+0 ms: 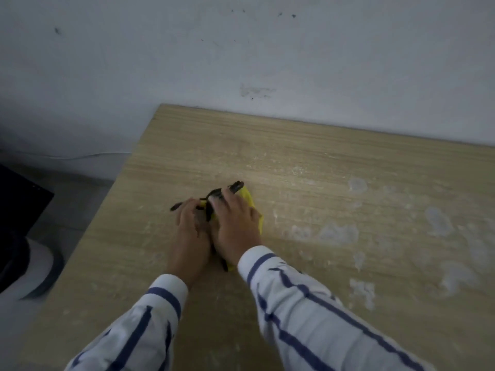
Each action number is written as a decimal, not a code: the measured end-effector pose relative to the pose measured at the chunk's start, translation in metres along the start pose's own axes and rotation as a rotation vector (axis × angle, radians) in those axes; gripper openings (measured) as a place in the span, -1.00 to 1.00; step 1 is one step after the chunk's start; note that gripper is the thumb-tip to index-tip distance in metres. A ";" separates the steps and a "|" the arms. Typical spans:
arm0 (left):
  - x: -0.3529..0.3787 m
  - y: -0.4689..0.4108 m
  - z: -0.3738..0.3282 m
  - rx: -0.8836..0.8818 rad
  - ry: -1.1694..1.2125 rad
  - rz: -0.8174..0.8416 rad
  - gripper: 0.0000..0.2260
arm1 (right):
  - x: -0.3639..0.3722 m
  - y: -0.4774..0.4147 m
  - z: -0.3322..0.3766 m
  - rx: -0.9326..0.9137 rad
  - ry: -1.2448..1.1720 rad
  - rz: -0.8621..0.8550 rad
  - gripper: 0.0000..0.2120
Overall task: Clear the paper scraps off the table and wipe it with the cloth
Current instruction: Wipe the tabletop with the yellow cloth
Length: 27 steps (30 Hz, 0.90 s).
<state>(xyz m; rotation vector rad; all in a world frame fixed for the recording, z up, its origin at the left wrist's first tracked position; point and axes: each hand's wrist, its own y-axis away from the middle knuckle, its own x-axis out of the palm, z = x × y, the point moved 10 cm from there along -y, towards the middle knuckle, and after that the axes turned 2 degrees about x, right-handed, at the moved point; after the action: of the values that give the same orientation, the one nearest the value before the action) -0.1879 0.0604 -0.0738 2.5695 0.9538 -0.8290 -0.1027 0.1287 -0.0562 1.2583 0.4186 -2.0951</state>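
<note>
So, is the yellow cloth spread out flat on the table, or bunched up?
Bunched up: the yellow cloth shows only as a small wad peeking out beneath the right hand, not a flat sheet.

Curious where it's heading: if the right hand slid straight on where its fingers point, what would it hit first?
Probably the black scraps at the fingertips of the right hand; beyond them, seemingly bare table.
</note>
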 end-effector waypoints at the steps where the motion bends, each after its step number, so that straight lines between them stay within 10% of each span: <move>1: 0.002 0.004 0.009 -0.026 -0.152 0.028 -0.60 | 0.020 0.007 0.002 -0.010 0.093 0.083 -0.58; 6: 0.033 0.034 0.006 0.192 -0.546 0.215 -0.49 | -0.005 0.047 -0.054 0.177 0.203 -0.083 -0.68; 13: 0.053 0.071 -0.003 0.344 -0.617 0.331 -0.48 | -0.104 0.172 -0.208 0.884 0.124 -0.423 -0.74; 21: 0.047 0.080 -0.004 0.449 -0.627 0.325 -0.51 | -0.009 0.136 -0.078 0.472 0.173 -0.256 -0.67; 27: 0.051 0.080 -0.004 0.491 -0.654 0.336 -0.52 | -0.092 0.296 -0.225 1.152 0.251 -0.440 -0.72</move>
<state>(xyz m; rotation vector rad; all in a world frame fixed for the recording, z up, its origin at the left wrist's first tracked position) -0.1017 0.0285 -0.0969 2.4115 0.1263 -1.7984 0.2764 0.0716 -0.0689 2.2211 -0.5854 -2.6432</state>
